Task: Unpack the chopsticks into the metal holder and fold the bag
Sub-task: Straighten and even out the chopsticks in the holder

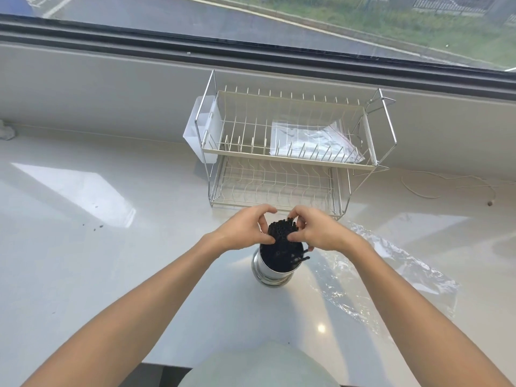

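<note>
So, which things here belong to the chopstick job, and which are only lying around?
For the job: chopsticks, metal holder, empty bag, left hand, right hand.

Just lying about: dish rack, packet in the rack, white caddy, string.

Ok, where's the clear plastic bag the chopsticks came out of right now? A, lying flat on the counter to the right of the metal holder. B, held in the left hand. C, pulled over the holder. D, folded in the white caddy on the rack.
A: the clear bag lies spread on the counter beside the metal holder, while both hands gather the chopsticks.
</note>
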